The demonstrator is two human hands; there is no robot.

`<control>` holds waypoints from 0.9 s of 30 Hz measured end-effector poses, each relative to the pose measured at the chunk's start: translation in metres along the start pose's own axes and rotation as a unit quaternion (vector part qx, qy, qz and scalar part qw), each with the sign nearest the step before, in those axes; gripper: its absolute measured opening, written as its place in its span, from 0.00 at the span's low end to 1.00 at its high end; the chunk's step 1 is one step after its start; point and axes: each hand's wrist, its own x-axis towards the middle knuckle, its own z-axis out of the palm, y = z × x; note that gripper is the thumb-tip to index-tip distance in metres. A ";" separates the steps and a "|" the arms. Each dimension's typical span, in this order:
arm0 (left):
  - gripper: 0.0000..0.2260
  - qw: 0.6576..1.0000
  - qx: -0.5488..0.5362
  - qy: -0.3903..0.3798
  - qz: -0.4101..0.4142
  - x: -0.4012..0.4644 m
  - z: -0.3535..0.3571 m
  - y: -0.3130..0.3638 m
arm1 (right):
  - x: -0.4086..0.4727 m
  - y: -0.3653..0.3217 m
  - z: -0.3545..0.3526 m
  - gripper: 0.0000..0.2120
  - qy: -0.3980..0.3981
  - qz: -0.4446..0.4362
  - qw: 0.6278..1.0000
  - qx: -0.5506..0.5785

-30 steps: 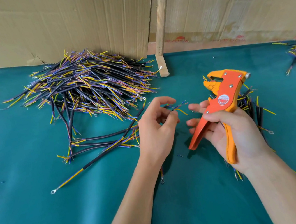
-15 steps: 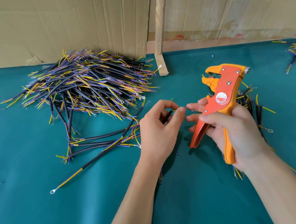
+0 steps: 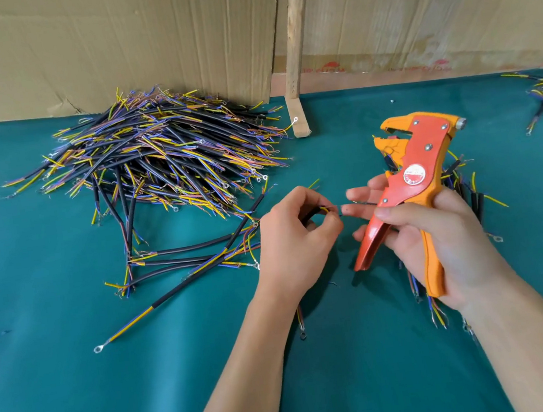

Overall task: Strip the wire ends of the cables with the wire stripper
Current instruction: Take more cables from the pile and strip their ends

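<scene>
Above the mat [image 3: 82,403], hands nearer; left hand [image 3: 297,240] apparently pinches wire [image 3: 327,209], right hand [image 3: 439,235] grips stripper [image 3: 411,180].

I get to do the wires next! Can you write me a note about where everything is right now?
Left hand: pinches one cable's thin wire ends.
Right hand: holds the orange wire stripper, its head up and away from the wire.
Big cable pile: far left on the green mat. A smaller bunch lies behind the right hand.
Done: I cannot tell how many.
Left: put the pinched wire into the stripper and squeeze.
</scene>
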 end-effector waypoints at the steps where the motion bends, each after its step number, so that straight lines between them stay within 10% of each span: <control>1: 0.05 1.000 -0.003 -0.012 0.003 0.000 0.000 0.000 | 0.000 -0.001 -0.001 0.18 -0.001 0.003 1.000 0.000; 27: 0.07 0.977 -0.146 -0.146 -0.053 0.000 -0.007 0.004 | 0.001 -0.001 -0.003 0.13 -0.013 0.042 0.995 0.086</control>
